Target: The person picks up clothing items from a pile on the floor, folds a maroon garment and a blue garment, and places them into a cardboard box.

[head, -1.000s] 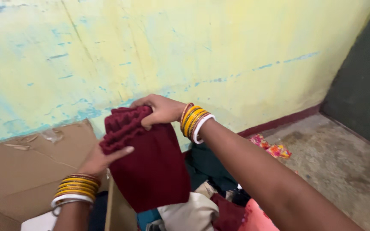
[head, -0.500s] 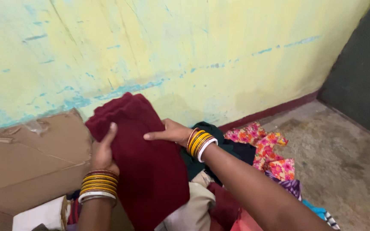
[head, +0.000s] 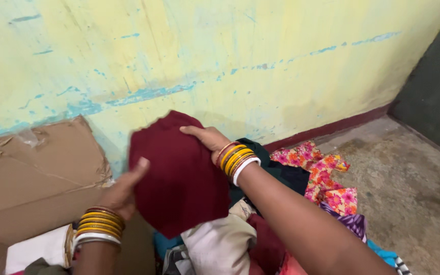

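Since half a second ago the maroon cloth (head: 179, 173) has been turned and bunched into a rounder shape, and both hands have shifted on it. It is held up in the air in front of the wall, above a heap of clothes (head: 240, 239). At the cloth's left edge sits the left hand (head: 123, 191), its thumb pressed flat on the front of the fabric while the other fingers are hidden behind, so it seems to pinch the edge. Along the upper right edge lies the right hand (head: 207, 137), fingers together and pressed against the fabric. Both wrists carry stacked yellow and white bangles (head: 236, 160). Behind the hands, the wall (head: 220, 56) is pale yellow with worn blue-green patches and a dark red skirting band at its foot. A torn, flattened cardboard sheet (head: 36, 168) leans against it on the left. To the right, a flowered pink and orange cloth (head: 327, 175) lies on the rough grey concrete floor (head: 408, 193), just beside the heap. A dark green wall surface (head: 434, 86) closes off the room at far right.
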